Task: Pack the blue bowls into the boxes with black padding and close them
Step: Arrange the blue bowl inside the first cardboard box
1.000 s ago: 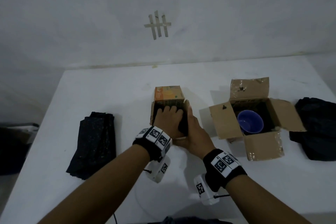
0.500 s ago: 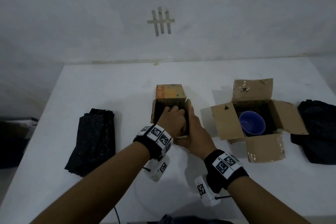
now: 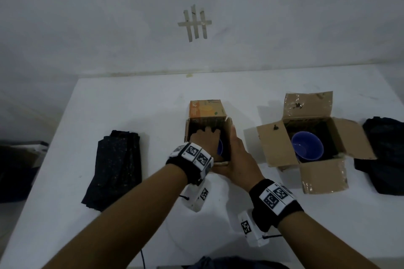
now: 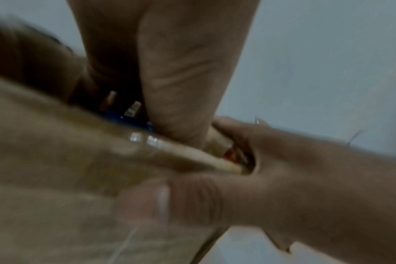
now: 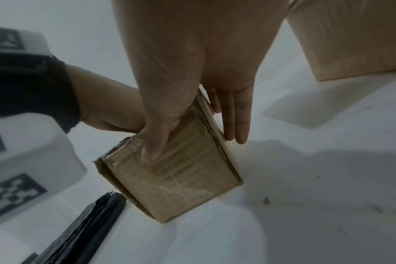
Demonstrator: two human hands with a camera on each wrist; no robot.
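Note:
A small cardboard box [image 3: 206, 110] stands at the table's middle, its far flap up. My left hand [image 3: 205, 137] reaches down inside it, with the fingertips hidden by the box walls. A blue bowl's rim [image 3: 220, 147] shows just right of that hand inside the box; in the left wrist view the blue bowl rim [image 4: 129, 121] is a blurred strip under the palm. My right hand [image 3: 237, 155] clasps the box's near right corner. Its thumb [image 5: 151, 151] presses the front wall of the small box [image 5: 181, 178], fingers [image 5: 237, 125] flat along the right side.
A larger open box [image 3: 271, 144] stands to the right, with a second blue bowl [image 3: 307, 148] on black padding inside and its flaps spread. Folded black padding [image 3: 115, 166] lies to the left, and more black padding [image 3: 384, 155] lies at the table's right edge.
My left hand has shifted slightly inside the small box, and the bowl's blue rim now shows beside it where black padding showed. My right hand keeps its hold.

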